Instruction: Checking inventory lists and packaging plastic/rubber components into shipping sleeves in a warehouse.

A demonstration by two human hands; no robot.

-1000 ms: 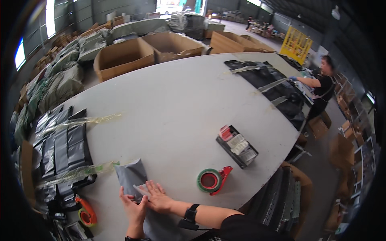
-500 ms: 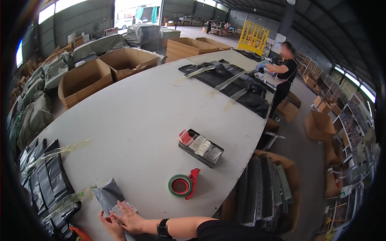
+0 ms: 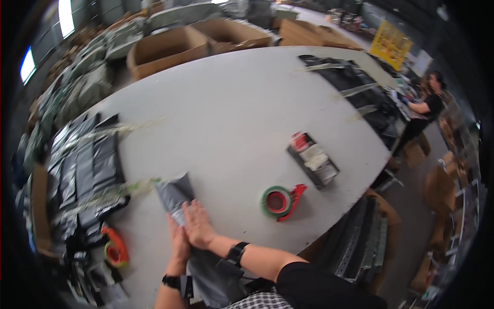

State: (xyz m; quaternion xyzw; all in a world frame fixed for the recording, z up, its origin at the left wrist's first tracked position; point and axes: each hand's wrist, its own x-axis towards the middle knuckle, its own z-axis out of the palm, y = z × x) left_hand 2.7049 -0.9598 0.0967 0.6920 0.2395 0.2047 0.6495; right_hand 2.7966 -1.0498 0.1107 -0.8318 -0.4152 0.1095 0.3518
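Note:
A grey plastic mailing bag (image 3: 174,194) lies along the near left of the white table, and its lower part (image 3: 213,280) runs toward my body. My right hand (image 3: 199,225) rests flat on the bag with its fingers stretched out, over a pale label-like patch that it partly hides. Close beside it, my left hand (image 3: 178,241) touches the bag's left side, fingers extended and seen nearly edge-on. Neither hand grips the bag. Right of my hands sits a red tape dispenser (image 3: 296,202) with a green tape roll (image 3: 276,201).
A black box (image 3: 325,177) of labels or cards stands on the white table (image 3: 221,118). Stacked dark bags (image 3: 87,170) and an orange tape dispenser (image 3: 117,244) lie left. Cardboard boxes (image 3: 170,50) line the far edge. A co-worker (image 3: 431,105) stands far right by black bags (image 3: 360,87).
The view has swung left and down, so the table's things appear farther right and more of the bag shows. My hands stay on the bag, their fingers now stretched along it.

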